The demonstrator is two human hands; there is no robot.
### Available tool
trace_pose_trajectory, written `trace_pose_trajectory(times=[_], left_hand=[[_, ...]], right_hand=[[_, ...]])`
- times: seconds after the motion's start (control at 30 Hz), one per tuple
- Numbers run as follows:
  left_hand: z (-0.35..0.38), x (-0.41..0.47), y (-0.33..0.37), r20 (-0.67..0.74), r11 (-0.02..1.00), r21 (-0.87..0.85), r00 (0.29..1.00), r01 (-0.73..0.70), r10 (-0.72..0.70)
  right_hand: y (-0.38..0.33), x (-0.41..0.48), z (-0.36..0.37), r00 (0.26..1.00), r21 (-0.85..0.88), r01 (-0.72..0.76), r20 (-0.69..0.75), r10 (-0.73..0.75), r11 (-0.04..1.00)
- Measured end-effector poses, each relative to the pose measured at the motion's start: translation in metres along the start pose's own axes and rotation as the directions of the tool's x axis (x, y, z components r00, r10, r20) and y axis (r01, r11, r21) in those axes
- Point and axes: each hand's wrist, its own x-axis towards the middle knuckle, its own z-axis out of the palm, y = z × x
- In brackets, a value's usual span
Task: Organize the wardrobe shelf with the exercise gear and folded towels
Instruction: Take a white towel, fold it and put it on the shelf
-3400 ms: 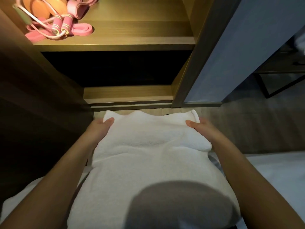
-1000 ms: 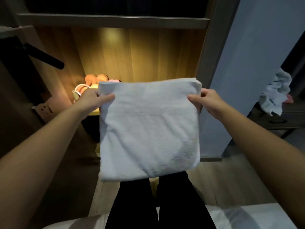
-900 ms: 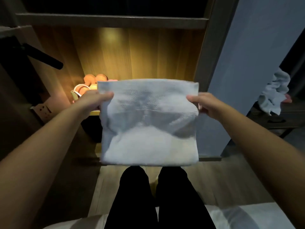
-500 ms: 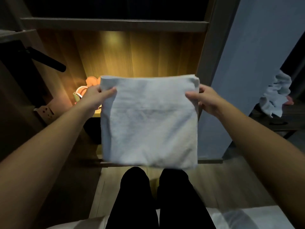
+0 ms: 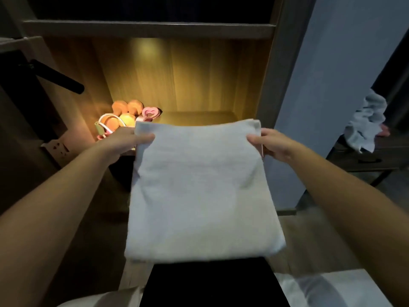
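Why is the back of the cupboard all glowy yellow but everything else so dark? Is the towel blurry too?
Head view: a warm light shines on the shelf's back panel, brightest near its top, and on the exercise gear; the compartment above lies in shadow. Head view again: the towel looks soft and slightly blurred.

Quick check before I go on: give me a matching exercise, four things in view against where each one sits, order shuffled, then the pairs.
Things
1. folded towel
2. exercise gear
3. crumpled cloth
4. black bar

Places
A. left part of the lit shelf
B. far right, on dark furniture
C. upper left, outside the shelf
D. gripped by left hand and right hand

Pairs: 1-D; 2-A; 3-B; 4-C
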Motion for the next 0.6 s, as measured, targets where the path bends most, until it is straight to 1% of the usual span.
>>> trace_pose_trajectory(times=[0.03, 0.07, 0.1, 0.13, 0.17, 0.2, 0.23, 0.27, 0.3, 0.33, 0.37, 0.4, 0.43, 0.47, 0.5, 0.53, 0.57, 0.6], left_hand=[[0.000, -0.001, 0.004, -0.055, 0.992, -0.064, 0.993, -0.112, 0.109], [-0.001, -0.001, 0.008, -0.139, 0.971, -0.110, 0.971, -0.211, 0.195], [-0.002, 0.000, 0.012, -0.214, 0.949, -0.138, 0.944, -0.284, 0.251], [-0.002, 0.001, 0.016, -0.250, 0.934, -0.152, 0.927, -0.323, 0.280], [0.000, 0.001, 0.019, -0.227, 0.936, -0.173, 0.937, -0.306, 0.265], [0.003, 0.001, 0.018, -0.146, 0.960, -0.181, 0.971, -0.214, 0.189], [0.007, 0.002, 0.016, -0.034, 0.991, -0.129, 0.999, -0.041, 0.037], [0.012, -0.001, 0.010, 0.048, 0.987, 0.000, 0.986, 0.159, -0.159], [0.014, -0.006, 0.005, 0.083, 0.942, 0.140, 0.945, 0.305, -0.318], [0.014, -0.007, 0.001, 0.095, 0.904, 0.221, 0.914, 0.367, -0.394], [0.012, -0.005, -0.002, 0.103, 0.901, 0.215, 0.909, 0.376, -0.404], [0.009, -0.004, -0.004, 0.094, 0.918, 0.166, 0.921, 0.361, -0.379], [0.007, -0.003, -0.006, 0.074, 0.936, 0.104, 0.936, 0.336, -0.345], [0.004, 0.002, -0.010, 0.046, 0.959, 0.047, 0.959, 0.278, -0.280], [0.004, 0.005, -0.012, 0.013, 0.983, -0.001, 0.983, 0.182, -0.182], [0.005, 0.004, -0.014, -0.015, 0.998, -0.042, 0.999, 0.051, -0.052], [0.008, 0.001, -0.014, -0.049, 0.994, -0.084, 0.996, -0.076, 0.072], [0.010, -0.002, -0.013, -0.106, 0.975, -0.110, 0.978, -0.191, 0.179]], right_hand=[[-0.003, 0.000, 0.000, 0.992, 0.068, 0.112, -0.069, -0.107, 0.991], [-0.008, 0.000, -0.001, 0.971, 0.130, 0.215, -0.136, -0.197, 0.968], [-0.013, 0.000, -0.001, 0.949, 0.168, 0.287, -0.185, -0.256, 0.943], [-0.016, 0.001, -0.002, 0.940, 0.175, 0.312, -0.201, -0.276, 0.934], [-0.019, 0.002, -0.001, 0.951, 0.169, 0.280, -0.179, -0.250, 0.945], [-0.017, 0.003, 0.001, 0.983, 0.146, 0.155, -0.117, -0.139, 0.977], [-0.012, 0.002, 0.005, 0.999, 0.083, -0.046, -0.009, 0.047, 0.995], [-0.006, -0.003, 0.009, 0.961, -0.026, -0.259, 0.089, 0.260, 0.966], [-0.003, -0.009, 0.012, 0.903, -0.116, -0.390, 0.148, 0.404, 0.914], [-0.003, -0.015, 0.013, 0.867, -0.159, -0.443, 0.176, 0.467, 0.882], [-0.002, -0.015, 0.012, 0.859, -0.157, -0.456, 0.178, 0.480, 0.876], [-0.004, -0.015, 0.009, 0.874, -0.126, -0.443, 0.161, 0.459, 0.888], [-0.005, -0.014, 0.007, 0.907, -0.087, -0.395, 0.121, 0.404, 0.914], [-0.004, -0.010, 0.005, 0.945, -0.050, -0.317, 0.070, 0.320, 0.947], [-0.004, -0.007, 0.005, 0.978, -0.025, -0.208, 0.016, 0.208, 0.978], [-0.004, -0.004, 0.007, 0.995, -0.010, -0.088, -0.037, 0.088, 0.996], [-0.004, -0.005, 0.008, 0.996, 0.004, 0.043, -0.079, -0.043, 0.999], [-0.006, -0.006, 0.009, 0.978, 0.023, 0.171, -0.127, -0.167, 0.985]])
